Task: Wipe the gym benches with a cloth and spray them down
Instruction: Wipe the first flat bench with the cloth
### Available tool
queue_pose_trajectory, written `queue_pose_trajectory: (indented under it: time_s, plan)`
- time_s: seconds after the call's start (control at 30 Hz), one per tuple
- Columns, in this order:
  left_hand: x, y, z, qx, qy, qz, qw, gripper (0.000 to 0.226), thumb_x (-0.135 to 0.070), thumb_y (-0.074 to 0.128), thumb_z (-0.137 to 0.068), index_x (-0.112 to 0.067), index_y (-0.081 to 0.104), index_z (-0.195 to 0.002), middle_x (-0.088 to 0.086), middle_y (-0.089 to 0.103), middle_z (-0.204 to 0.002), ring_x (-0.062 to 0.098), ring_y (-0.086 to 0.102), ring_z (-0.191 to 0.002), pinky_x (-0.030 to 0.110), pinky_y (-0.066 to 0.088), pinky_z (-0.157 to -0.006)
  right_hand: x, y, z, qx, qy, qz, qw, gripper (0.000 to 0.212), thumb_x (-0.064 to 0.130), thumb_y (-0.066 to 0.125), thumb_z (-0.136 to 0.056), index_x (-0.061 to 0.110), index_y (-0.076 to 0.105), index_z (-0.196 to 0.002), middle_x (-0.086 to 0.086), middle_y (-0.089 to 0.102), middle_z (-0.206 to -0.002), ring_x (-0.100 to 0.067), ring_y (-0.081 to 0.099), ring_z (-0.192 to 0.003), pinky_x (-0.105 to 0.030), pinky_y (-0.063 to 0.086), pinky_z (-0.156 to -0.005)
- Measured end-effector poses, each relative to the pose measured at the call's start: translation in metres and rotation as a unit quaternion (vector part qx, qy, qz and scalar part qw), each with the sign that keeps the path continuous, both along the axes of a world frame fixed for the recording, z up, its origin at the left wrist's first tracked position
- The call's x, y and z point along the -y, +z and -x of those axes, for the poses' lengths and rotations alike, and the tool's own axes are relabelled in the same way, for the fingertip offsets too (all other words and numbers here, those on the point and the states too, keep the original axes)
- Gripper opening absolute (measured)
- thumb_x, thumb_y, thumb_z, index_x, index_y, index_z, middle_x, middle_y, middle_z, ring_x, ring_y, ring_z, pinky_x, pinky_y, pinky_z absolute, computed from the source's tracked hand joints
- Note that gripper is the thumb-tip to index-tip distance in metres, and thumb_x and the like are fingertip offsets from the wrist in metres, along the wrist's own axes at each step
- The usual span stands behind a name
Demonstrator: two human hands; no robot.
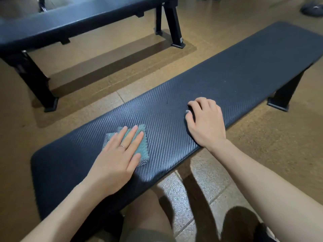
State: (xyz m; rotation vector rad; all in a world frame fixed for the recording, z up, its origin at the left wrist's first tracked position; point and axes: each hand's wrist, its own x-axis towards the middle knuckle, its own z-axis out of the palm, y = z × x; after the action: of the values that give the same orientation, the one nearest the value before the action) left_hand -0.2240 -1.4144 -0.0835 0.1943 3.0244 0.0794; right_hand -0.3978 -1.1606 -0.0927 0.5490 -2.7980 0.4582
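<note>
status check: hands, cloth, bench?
Left hand flat, pressing teal cloth on near bench. Right hand resting on bench, fingers curled, holding nothing. No spray bottle in view. Pad unobstructed.

You won't find any readable text here. One candidate only: a small pale sticker (pixel 181 39), upper centre of the frame, low on the right-hand black metal leg (pixel 173 23) of the far black padded bench (pixel 70 21). It's too small and blurred to make out letters or numbers. The woven-textured dark pad of the near bench (pixel 227 81) shows no brand mark or label.
</note>
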Motion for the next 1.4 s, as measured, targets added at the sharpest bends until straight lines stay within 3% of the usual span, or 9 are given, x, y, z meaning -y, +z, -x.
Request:
queue_pose_trajectory:
  time_s: [0.1, 0.27, 0.47, 0.57, 0.7, 0.9, 1.13, 1.23, 1.4]
  plan:
    - [-0.021, -0.003, 0.058, -0.010, 0.037, -0.005, 0.999, 0.068, -0.050, 0.010, -0.103, -0.019, 0.020, -0.164, 0.004, 0.015, -0.171, 0.030, 0.012, -0.158, 0.044, 0.009, -0.128, 0.000, -0.002, -0.001, -0.011, 0.001, -0.010, 1.000, 0.033, 0.039, 0.038, -0.101, 0.019, 0.061, -0.115, 0.001, 0.056, -0.120, -0.024, 0.048, -0.113, -0.042, 0.039, -0.100]
    - [-0.057, -0.004, 0.119, -0.011, 0.092, -0.014, 0.996, 0.063, -0.046, 0.010, -0.107, -0.022, 0.007, -0.165, 0.003, 0.004, -0.173, 0.026, 0.000, -0.159, 0.043, 0.001, -0.129, -0.002, -0.006, 0.002, -0.023, 0.013, -0.008, 1.000, 0.032, 0.037, 0.038, -0.101, 0.018, 0.061, -0.113, -0.001, 0.056, -0.119, -0.026, 0.049, -0.112, -0.043, 0.038, -0.099]
    - [-0.096, 0.002, 0.022, 0.005, 0.083, -0.017, 0.996, 0.068, -0.052, -0.010, -0.099, -0.025, -0.010, -0.161, -0.004, -0.015, -0.170, 0.019, -0.018, -0.157, 0.039, -0.006, -0.129, -0.004, -0.013, 0.003, -0.051, 0.032, 0.007, 0.998, 0.034, 0.033, 0.035, -0.101, 0.015, 0.062, -0.113, -0.006, 0.057, -0.118, -0.030, 0.049, -0.111, -0.046, 0.038, -0.097]
    - [-0.121, 0.001, -0.001, 0.014, 0.077, -0.011, 0.997, 0.064, -0.050, -0.003, -0.101, -0.026, -0.012, -0.160, -0.006, -0.019, -0.169, 0.016, -0.023, -0.156, 0.038, -0.008, -0.128, -0.003, -0.013, 0.003, -0.059, 0.033, 0.002, 0.998, 0.037, 0.033, 0.033, -0.100, 0.014, 0.063, -0.112, -0.009, 0.057, -0.116, -0.033, 0.049, -0.108, -0.048, 0.039, -0.094]
    - [-0.104, 0.003, 0.033, 0.020, 0.061, -0.050, 0.997, 0.067, -0.051, 0.001, -0.100, -0.031, 0.001, -0.164, -0.011, -0.008, -0.171, 0.012, -0.014, -0.158, 0.034, -0.007, -0.128, -0.008, -0.012, 0.002, -0.055, 0.040, 0.015, 0.998, 0.036, 0.031, 0.036, -0.099, 0.014, 0.064, -0.116, -0.009, 0.058, -0.118, -0.033, 0.050, -0.111, -0.047, 0.038, -0.095]
    - [-0.056, 0.004, 0.111, 0.015, 0.096, -0.066, 0.993, 0.068, -0.050, 0.009, -0.100, -0.027, 0.011, -0.164, -0.004, 0.006, -0.172, 0.018, 0.001, -0.159, 0.041, 0.004, -0.129, -0.012, -0.011, 0.007, -0.033, 0.042, 0.051, 0.997, 0.035, 0.032, 0.041, -0.100, 0.019, 0.065, -0.122, -0.003, 0.058, -0.121, -0.027, 0.049, -0.114, -0.045, 0.039, -0.098]
    - [0.054, 0.012, -0.019, -0.037, 0.275, -0.091, 0.956, 0.049, -0.024, 0.030, -0.112, -0.027, 0.024, -0.161, -0.006, 0.013, -0.170, 0.016, 0.006, -0.158, 0.019, -0.005, -0.122, -0.007, -0.008, 0.001, -0.030, 0.037, 0.022, 0.999, 0.034, 0.033, 0.039, -0.101, 0.016, 0.063, -0.118, -0.006, 0.057, -0.120, -0.030, 0.049, -0.112, -0.047, 0.039, -0.097]
    - [0.080, 0.011, -0.040, -0.024, 0.332, -0.086, 0.939, 0.050, -0.023, 0.032, -0.111, -0.031, 0.023, -0.160, -0.006, 0.013, -0.170, 0.018, 0.007, -0.158, 0.021, -0.004, -0.123, -0.003, -0.008, -0.001, -0.039, 0.024, 0.000, 0.999, 0.035, 0.034, 0.037, -0.102, 0.015, 0.062, -0.114, -0.008, 0.056, -0.116, -0.031, 0.049, -0.107, -0.048, 0.040, -0.094]
    - [0.051, 0.010, 0.052, -0.028, 0.314, -0.061, 0.947, 0.052, -0.029, 0.024, -0.111, -0.027, 0.020, -0.163, 0.005, 0.020, -0.170, 0.027, 0.019, -0.156, 0.036, 0.010, -0.127, -0.002, -0.009, -0.001, -0.046, 0.021, -0.003, 0.999, 0.036, 0.035, 0.036, -0.101, 0.014, 0.063, -0.115, -0.008, 0.056, -0.115, -0.031, 0.049, -0.106, -0.048, 0.040, -0.095]
